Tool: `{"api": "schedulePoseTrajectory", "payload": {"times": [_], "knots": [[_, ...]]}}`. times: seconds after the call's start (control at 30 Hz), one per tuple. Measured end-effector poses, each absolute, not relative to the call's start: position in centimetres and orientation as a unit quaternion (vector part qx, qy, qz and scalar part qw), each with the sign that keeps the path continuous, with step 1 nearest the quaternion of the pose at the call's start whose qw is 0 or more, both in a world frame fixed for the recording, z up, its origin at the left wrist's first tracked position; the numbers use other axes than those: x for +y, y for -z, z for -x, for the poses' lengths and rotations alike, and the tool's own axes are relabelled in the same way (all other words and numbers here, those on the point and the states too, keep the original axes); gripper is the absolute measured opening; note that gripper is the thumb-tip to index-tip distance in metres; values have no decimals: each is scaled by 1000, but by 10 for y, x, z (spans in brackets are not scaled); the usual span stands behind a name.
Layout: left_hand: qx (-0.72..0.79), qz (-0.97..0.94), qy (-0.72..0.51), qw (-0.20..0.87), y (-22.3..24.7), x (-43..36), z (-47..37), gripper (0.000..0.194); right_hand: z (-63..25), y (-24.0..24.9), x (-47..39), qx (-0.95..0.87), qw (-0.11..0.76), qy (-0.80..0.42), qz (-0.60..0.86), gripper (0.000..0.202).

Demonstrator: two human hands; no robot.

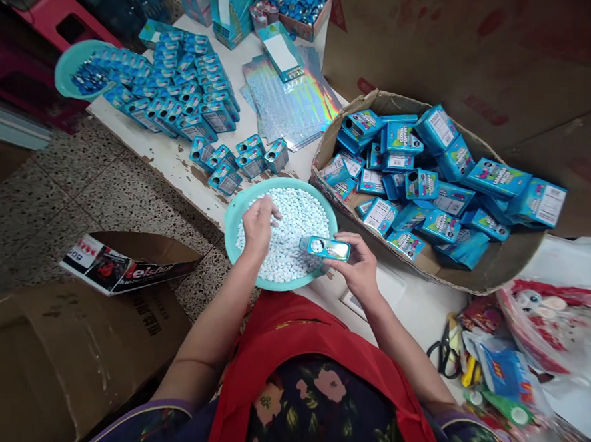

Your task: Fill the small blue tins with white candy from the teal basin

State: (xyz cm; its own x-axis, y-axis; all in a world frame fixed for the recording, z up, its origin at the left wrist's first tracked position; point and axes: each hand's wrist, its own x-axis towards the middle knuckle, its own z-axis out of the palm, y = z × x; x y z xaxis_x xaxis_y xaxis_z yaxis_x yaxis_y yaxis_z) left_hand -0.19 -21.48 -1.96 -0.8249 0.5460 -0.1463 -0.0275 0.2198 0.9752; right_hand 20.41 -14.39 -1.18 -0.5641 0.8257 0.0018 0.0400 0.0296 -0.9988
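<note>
A turquoise bowl [231, 236] full of small white candies [299, 211] sits in front of me. Over its left side is my left hand [258, 228], its fingers curled together among the candies; a few white pieces show at the fingertips. My right hand [357, 262] grips a small blue candy box [333, 248] by its right end, above the bowl's right rim. The box lies tilted, its round hole facing up with white candies visible inside. Just beyond the bowl, several similar boxes [250, 162] stand upright with dark round holes on top.
To the right, a cut-down carton [518, 261] holds many loose blue boxes. Rows of boxes [187, 87] crowd the table's far left, beside a bowl of blue caps [63, 68]. Shiny sheets [293, 108] lie at the back. Scissors [448, 348] and plastic bags are at lower right.
</note>
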Motion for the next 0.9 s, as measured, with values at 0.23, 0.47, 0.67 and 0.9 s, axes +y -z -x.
{"api": "schedulePoseTrajectory", "payload": {"times": [0.23,0.47,0.67,0.9], "knots": [[893,-378,-129,205,87,-213,-8,55,-328,23,-151,-604,321,-502,530,43],[892,-352,-104,264,89,-198,-21,62,-382,78,-168,-619,326,-354,621,45],[871,-300,-263,286,96,-200,-12,36,-364,22,-100,-798,329,-141,484,39],[707,-28,-565,423,94,-196,-6,26,-294,41,41,-914,54,-215,340,23]]}}
